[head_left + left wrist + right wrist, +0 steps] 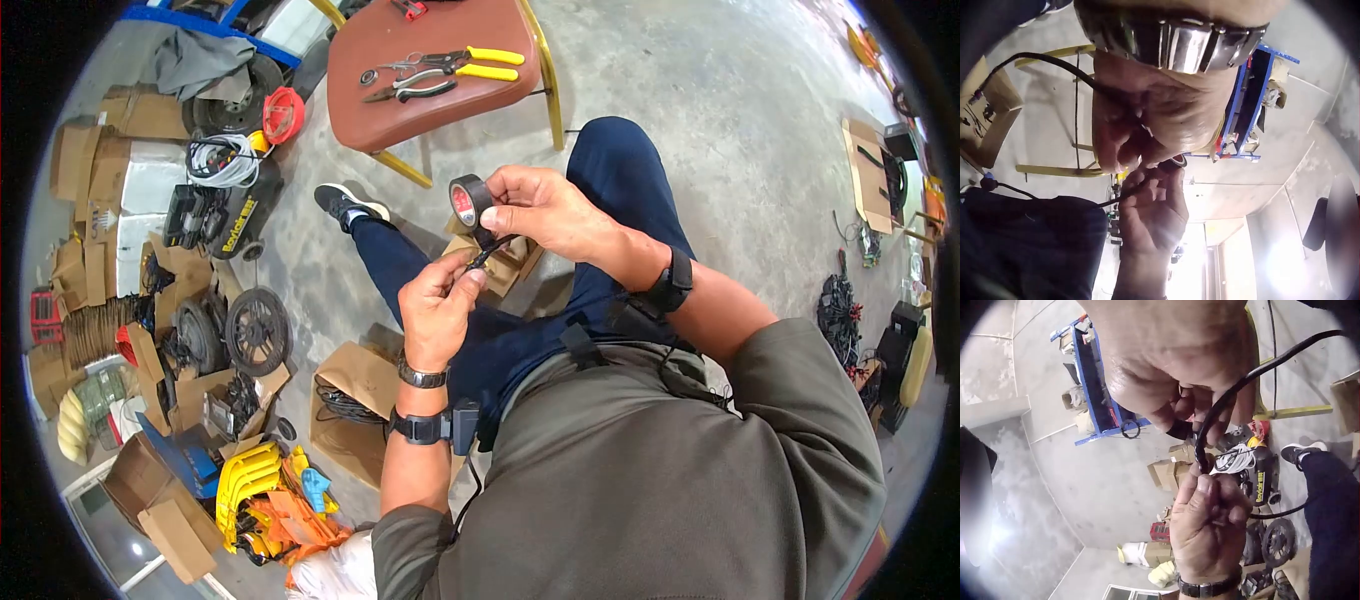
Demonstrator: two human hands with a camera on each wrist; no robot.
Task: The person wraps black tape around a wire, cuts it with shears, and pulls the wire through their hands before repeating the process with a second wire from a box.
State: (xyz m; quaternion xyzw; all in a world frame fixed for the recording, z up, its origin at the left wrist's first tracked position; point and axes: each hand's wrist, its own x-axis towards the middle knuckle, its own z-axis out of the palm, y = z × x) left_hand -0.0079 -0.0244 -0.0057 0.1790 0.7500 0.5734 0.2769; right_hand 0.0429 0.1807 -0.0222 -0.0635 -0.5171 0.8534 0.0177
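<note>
My right hand [550, 212] pinches a roll of black electrical tape [480, 192], its red-and-white core facing up. My left hand [436, 308] pinches a black cable [486, 252] between thumb and fingers, just below the roll. In the right wrist view, the cable [1215, 415] runs up from the left fingertips past the right hand [1179, 356] and curves away. A dark wrapped stretch of it lies between the two hands. Seen from the left wrist, both hands' fingertips meet close together, and the roll is mostly hidden behind them.
A brown chair [430, 120] ahead carries yellow-handled pliers [490, 64] and other cutters. Between the legs sits an open cardboard box [515, 262]; another box [345, 385] with cables stands at the left. Wheels [258, 330], cartons and yellow parts crowd the left floor.
</note>
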